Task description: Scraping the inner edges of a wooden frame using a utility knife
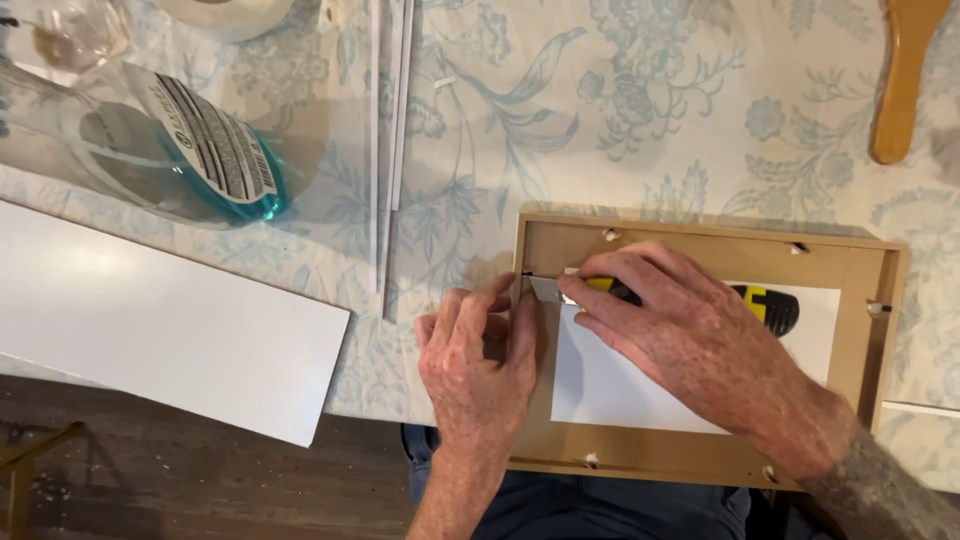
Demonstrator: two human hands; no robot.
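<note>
Head cam, looking straight down at a table w/ a pale blue floral cloth (640, 110). Wooden picture frame (535, 400) lies face down near the table edge, white backing sheet (620, 385) sitting inside the recess.

Right hand (690, 335) is wrapped around a yellow-and-black utility knife (765, 303), fingers clenched on the handle, w/ the blade end tucked into the upper left inside corner of the frame. Looks like it's held low and flat so the tip rides along the frame's inner edge, prob to follow the sheet's border.

Left hand (480, 365) isn't gripping anything: fingers flat and spread, pressing down on the left rail of the frame, fingertips right beside the blade. My guess is that's there to stop the frame sliding while the knife is pressed in.

Other stuff, well apart from the hands: long white board (150, 320) hanging over the table edge on the left, clear bottle w/ blue liquid (190, 150) lying on its side, thin white strips (388, 150) running up the cloth, roll of white tape (225, 12) at the top edge, wooden handle (905, 80) top right. Person's lap shows under the frame, wood floor bottom left.
</note>
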